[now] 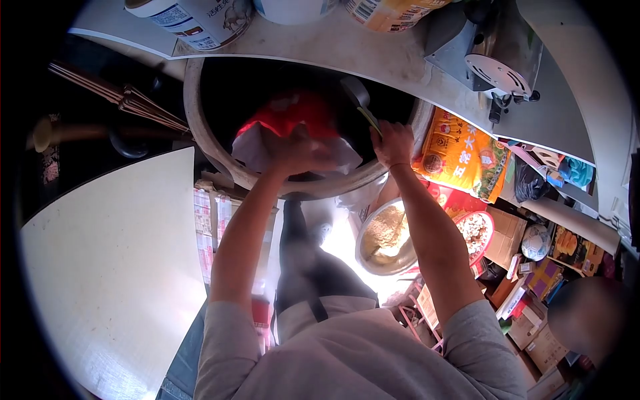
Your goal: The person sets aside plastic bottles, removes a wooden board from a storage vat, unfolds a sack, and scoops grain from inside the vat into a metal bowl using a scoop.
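Observation:
In front of me stands a large round vat (pixel 194 113) with a thick pale rim and a dark inside. A red and white bag (pixel 287 115) lies in its mouth. My left hand (pixel 300 152) is over the near side of this bag, its fingers smeared by motion, so I cannot tell whether they grip it. My right hand (pixel 395 143), above the vat's right rim, is closed around the handle of a spatula-like utensil (pixel 357 93). The utensil's grey head points up and left over the dark opening.
A metal bowl of yellowish grain or meal (pixel 385 233) is below my right forearm, near a red basin (pixel 490 230). An orange rice bag (pixel 460 150) leans right of the vat. Tubs (pixel 193 23) stand on the shelf (pixel 300 43) behind. A white board (pixel 120 267) is at left.

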Available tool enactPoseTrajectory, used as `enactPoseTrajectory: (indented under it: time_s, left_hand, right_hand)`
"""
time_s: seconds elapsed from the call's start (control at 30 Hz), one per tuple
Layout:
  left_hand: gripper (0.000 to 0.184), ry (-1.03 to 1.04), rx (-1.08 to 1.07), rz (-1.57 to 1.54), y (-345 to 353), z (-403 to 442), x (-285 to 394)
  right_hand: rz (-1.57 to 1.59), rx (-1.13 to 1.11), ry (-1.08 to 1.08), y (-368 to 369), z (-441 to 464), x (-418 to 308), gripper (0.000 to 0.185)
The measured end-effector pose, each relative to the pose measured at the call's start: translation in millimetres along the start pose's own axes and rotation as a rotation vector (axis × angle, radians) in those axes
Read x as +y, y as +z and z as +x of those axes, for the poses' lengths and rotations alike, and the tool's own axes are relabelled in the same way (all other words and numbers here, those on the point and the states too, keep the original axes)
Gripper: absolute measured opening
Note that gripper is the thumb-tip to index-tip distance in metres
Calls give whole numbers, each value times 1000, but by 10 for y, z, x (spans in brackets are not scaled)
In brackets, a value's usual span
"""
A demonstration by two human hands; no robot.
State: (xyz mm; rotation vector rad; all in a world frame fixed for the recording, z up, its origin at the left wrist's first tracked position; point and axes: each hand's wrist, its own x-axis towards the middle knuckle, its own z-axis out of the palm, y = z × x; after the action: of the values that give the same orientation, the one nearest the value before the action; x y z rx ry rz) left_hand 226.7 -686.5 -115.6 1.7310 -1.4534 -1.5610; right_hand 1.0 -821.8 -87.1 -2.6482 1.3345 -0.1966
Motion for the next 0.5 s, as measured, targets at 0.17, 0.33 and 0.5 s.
enactPoseTrajectory:
  time_s: [0.17,0.33,0.5]
  left_hand:
    - [30,-65,198,201,332,115,-154]
    - [22,22,450,-65,-56,-43,-242]
    - [16,26,633,-60,-217,-385,-174]
  right_hand:
    - [-23,8,-1,-12,7,-10,19]
    - [-31,-3,7,-41,-2,-15,19]
    - [-2,16,-5,-111,5,-48,19]
